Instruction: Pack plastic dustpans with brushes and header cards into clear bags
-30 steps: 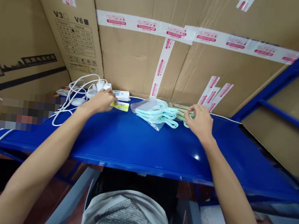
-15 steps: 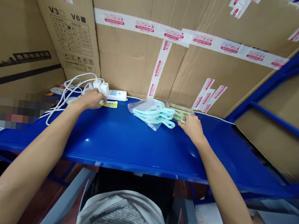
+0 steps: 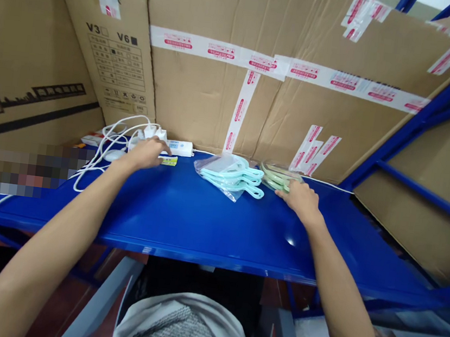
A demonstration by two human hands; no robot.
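Observation:
My left hand [image 3: 148, 155] rests by the white power strip [image 3: 181, 148], its fingers stretched out over a yellow-green labelled strip [image 3: 169, 160]; no object shows in its grasp. On the right, my right hand [image 3: 303, 201] has its fingers bent over the near edge of a clear pack of pale green handled items [image 3: 275, 178], gripping it, with the thumb to the left. Between the hands lie several pale turquoise items with loop handles [image 3: 232, 174], partly inside a clear plastic bag. Their exact kind cannot be made out.
White cables and plugs [image 3: 120, 131] tangle at the left of the blue table [image 3: 201, 226]. Cardboard panels [image 3: 197, 94] with printed tape stand along the back. A blue metal frame [image 3: 425, 204] rises at the right. A blurred patch covers the far-left table area.
My right hand has shifted slightly right, and the pale green pack has moved with it. My left hand's fingers have lifted and straightened over the yellow-green strip. The camera view has tilted slightly.

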